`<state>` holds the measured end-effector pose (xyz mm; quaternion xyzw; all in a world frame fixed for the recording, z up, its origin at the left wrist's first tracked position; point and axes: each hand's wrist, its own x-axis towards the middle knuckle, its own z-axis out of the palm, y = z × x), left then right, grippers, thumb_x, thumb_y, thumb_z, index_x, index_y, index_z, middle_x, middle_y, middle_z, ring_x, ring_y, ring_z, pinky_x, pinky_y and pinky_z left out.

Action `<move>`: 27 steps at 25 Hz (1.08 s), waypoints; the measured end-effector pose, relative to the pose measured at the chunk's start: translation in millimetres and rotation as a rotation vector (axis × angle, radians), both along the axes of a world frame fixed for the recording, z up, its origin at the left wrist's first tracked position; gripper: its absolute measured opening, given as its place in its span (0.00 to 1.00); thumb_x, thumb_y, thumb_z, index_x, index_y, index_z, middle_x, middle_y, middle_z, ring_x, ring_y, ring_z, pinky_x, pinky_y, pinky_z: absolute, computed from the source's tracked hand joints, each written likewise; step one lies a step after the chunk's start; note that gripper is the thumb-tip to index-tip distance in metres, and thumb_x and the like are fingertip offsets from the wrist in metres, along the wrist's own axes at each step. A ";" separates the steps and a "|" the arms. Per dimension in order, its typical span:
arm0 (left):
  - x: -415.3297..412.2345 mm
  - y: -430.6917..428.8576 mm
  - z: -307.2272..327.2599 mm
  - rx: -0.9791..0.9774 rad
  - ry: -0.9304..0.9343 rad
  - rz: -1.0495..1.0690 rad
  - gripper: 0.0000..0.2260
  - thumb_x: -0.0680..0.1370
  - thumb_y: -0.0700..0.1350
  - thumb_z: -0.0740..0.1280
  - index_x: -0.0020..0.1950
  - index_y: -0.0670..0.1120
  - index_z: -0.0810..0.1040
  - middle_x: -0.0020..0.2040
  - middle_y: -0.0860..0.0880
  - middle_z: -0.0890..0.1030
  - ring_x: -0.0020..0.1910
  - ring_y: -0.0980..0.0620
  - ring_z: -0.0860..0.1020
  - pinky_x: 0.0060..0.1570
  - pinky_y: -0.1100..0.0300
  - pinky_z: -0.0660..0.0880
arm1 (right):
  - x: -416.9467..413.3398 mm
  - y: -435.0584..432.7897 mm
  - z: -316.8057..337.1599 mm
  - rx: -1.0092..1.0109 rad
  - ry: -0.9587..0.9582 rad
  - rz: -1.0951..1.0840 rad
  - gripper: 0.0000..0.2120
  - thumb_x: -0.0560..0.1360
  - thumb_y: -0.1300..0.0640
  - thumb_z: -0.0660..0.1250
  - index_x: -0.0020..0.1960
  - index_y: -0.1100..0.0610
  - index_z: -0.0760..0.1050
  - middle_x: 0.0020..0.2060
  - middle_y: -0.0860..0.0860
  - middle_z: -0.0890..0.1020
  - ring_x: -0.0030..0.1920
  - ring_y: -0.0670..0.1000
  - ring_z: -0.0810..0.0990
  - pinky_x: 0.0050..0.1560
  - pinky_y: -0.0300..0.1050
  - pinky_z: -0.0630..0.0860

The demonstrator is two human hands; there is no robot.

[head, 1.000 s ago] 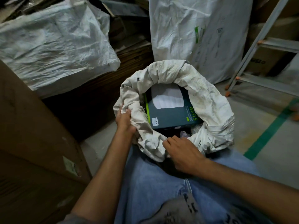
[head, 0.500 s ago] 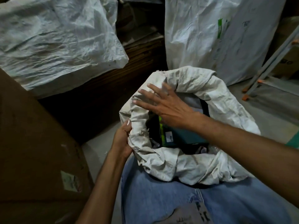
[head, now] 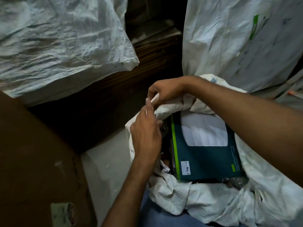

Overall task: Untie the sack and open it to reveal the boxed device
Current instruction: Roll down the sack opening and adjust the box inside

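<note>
A dirty white woven sack (head: 205,199) stands open in front of my knees, its rim rolled down. Inside lies a dark teal device box (head: 205,154) with a green stripe, a white picture panel and a small "No.1" label. My left hand (head: 146,135) pinches the sack's rolled rim at its far left edge. My right hand (head: 165,90) reaches across the opening and grips the same stretch of rim just beyond the left hand. My right forearm crosses over the box's upper right corner.
A big brown cardboard box (head: 36,169) stands at the left. A filled white sack (head: 62,36) lies at the upper left, and another white sack (head: 237,40) stands behind. Dark stacked cardboard (head: 150,51) sits between them. Bare grey floor (head: 106,164) shows left of the sack.
My right hand left the near rim, passed over the box and now grips the far left rim. My left hand slid up the rim to meet it. The view moved closer.
</note>
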<state>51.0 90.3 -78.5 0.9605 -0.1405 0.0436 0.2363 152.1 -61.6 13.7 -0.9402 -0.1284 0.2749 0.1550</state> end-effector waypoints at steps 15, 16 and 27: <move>61.6 18.5 -11.0 0.021 0.117 -0.248 0.32 0.79 0.70 0.53 0.80 0.56 0.62 0.72 0.49 0.72 0.69 0.48 0.71 0.65 0.46 0.69 | -53.0 -108.1 -14.5 0.165 -0.286 -0.290 0.14 0.74 0.39 0.73 0.52 0.47 0.82 0.43 0.44 0.85 0.45 0.45 0.82 0.47 0.47 0.74; 57.0 2.2 -0.5 0.092 -0.035 -0.270 0.37 0.77 0.72 0.54 0.82 0.54 0.58 0.76 0.48 0.67 0.72 0.48 0.67 0.67 0.46 0.66 | -42.2 -114.0 -11.2 0.244 -0.191 -0.310 0.15 0.74 0.40 0.74 0.49 0.52 0.82 0.39 0.45 0.84 0.40 0.44 0.79 0.45 0.46 0.73; 105.8 -65.2 17.4 0.126 -0.129 -0.329 0.12 0.81 0.45 0.62 0.64 0.45 0.73 0.53 0.42 0.80 0.53 0.40 0.77 0.46 0.50 0.69 | -139.0 -72.2 -78.8 -0.476 -0.895 -0.580 0.33 0.78 0.35 0.64 0.78 0.50 0.67 0.72 0.58 0.73 0.69 0.61 0.73 0.66 0.62 0.65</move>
